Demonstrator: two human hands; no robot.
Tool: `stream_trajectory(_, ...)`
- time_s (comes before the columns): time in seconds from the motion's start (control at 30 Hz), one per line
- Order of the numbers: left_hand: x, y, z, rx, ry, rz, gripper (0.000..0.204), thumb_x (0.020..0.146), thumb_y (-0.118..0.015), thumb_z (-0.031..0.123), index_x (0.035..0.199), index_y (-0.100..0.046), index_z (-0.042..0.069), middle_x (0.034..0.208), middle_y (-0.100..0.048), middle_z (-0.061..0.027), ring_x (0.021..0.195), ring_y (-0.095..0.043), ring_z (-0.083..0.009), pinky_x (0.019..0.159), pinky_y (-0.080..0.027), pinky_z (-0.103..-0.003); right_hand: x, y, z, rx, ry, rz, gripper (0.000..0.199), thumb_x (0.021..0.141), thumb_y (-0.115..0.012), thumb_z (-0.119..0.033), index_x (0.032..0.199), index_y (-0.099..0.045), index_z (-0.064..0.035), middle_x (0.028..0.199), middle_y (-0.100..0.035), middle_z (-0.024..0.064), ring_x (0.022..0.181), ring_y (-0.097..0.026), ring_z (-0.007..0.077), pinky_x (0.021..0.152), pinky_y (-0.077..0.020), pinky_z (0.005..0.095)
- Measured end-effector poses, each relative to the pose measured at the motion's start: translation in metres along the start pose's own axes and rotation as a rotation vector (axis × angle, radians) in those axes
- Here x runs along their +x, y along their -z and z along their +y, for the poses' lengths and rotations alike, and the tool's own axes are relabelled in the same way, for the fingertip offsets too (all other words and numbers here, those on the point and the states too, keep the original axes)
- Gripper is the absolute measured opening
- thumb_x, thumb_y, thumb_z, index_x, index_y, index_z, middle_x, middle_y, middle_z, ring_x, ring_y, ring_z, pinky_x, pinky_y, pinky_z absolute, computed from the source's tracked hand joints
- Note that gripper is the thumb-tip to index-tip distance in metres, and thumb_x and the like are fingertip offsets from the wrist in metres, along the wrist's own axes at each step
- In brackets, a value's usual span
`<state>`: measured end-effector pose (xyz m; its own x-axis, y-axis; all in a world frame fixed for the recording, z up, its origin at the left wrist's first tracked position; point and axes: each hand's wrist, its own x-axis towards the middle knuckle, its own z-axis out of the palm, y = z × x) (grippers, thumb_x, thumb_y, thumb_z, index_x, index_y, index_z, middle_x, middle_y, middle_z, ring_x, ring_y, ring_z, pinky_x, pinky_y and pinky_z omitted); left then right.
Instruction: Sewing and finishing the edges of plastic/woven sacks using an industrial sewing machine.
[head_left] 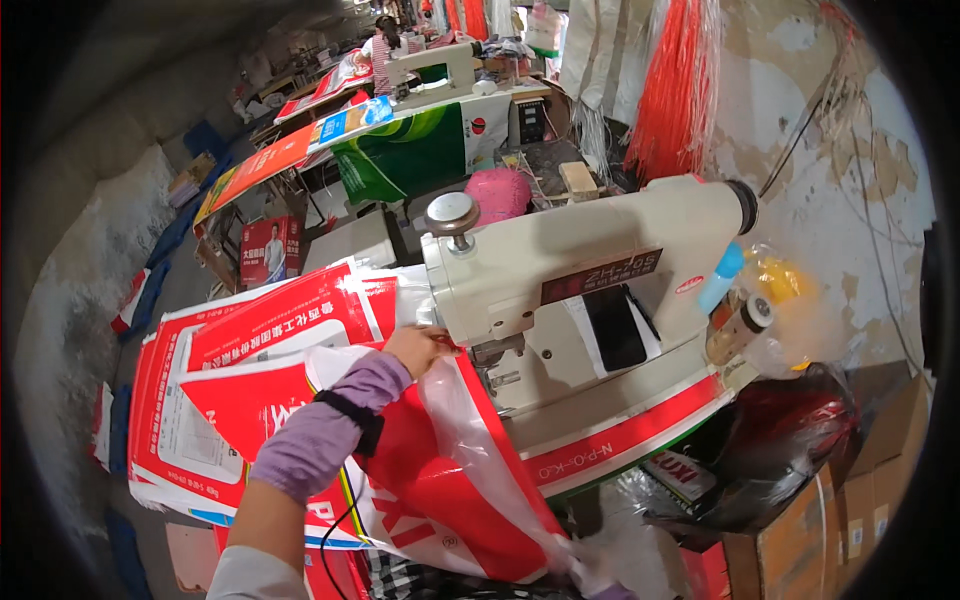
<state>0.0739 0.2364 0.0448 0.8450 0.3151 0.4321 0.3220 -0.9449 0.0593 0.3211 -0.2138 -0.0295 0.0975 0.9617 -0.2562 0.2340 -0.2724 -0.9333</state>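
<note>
1. Head view: your left hand (418, 348) sits at the edge of the red and white woven sack (440, 480), just beside the needle end of the cream sewing machine (590, 270). The fingers (440, 345) are curled shut, pinching the sack's top edge.
2. Your left forearm wears a purple sleeve (325, 435) with a black wrist band (358, 415).
3. Your right hand is barely in view at the bottom edge near the sack's lower corner; I cannot tell how its fingers stand.
4. The sack runs from under the machine head down toward you, with a clear plastic liner (470, 440) showing along its open edge.
5. A stack of flat red and white sacks (250, 340) lies left of the machine, under your forearm.
6. The machine carries a dark rectangular label on its arm and a small red oval badge (689, 285) to the right of it.
7. A red strip with white lettering (620, 450) runs along the worktop edge below the machine.
8. A blue-capped bottle (722, 275) and a yellow bag (785, 280) sit right of the machine; a black bag (770, 450) and cardboard boxes (850, 510) lie lower right.
9. Another sewing machine (435, 65) with a green and white sack (410, 150) stands farther back.
</note>
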Motion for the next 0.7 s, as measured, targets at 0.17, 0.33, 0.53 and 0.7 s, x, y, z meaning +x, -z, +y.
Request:
stream_trajectory(0.17,-0.003,0.014,-0.007,0.085,0.148,-0.412,0.034,0.072,-0.060,0.011,0.096,-0.072,0.033,0.088,-0.068,-0.0036,0.075,-0.066,-0.0250,0.063,-0.054,-0.037,-0.020,-0.005,0.000,0.872,-0.389,-0.094,0.034,0.095,-0.053,-0.017,0.117,-0.059,0.0082,0.120,-0.060,0.0151,0.104,-0.060,0.0221,0.089,-0.0500,0.0325)
stream_trajectory(0.33,0.021,-0.006,0.043,0.421,0.424,-0.547,0.017,0.077,-0.058,0.015,0.090,-0.069,0.012,0.080,-0.066,-0.0089,0.071,-0.064,-0.0288,0.062,-0.052,-0.039,0.043,-0.028,-0.040,-0.219,0.210,0.101,0.032,0.088,-0.055,-0.012,0.119,-0.063,-0.0067,0.093,-0.067,0.0160,0.085,-0.066,0.0252,0.075,-0.0514,0.0360)
stream_trajectory(0.53,-0.070,0.120,0.097,-0.450,0.540,-0.617,0.026,0.090,-0.051,0.027,0.101,-0.066,0.010,0.094,-0.065,-0.0089,0.084,-0.059,-0.0271,0.083,-0.038,-0.042,0.160,-0.067,-0.117,-0.502,0.403,0.267,0.036,0.086,-0.054,-0.012,0.120,-0.063,-0.0190,0.071,-0.059,0.0205,0.056,-0.059,0.0322,0.051,-0.0447,0.0400)
stream_trajectory(0.7,-0.073,0.192,0.045,0.583,0.147,-1.126,0.017,0.081,-0.055,0.023,0.085,-0.071,0.020,0.082,-0.069,-0.0061,0.081,-0.066,-0.0254,0.078,-0.050,-0.044,0.221,-0.079,-0.119,0.213,0.151,0.172,0.032,0.094,-0.050,-0.018,0.124,-0.060,-0.0096,0.075,-0.067,0.0093,0.060,-0.062,0.0167,0.058,-0.0509,0.0329)
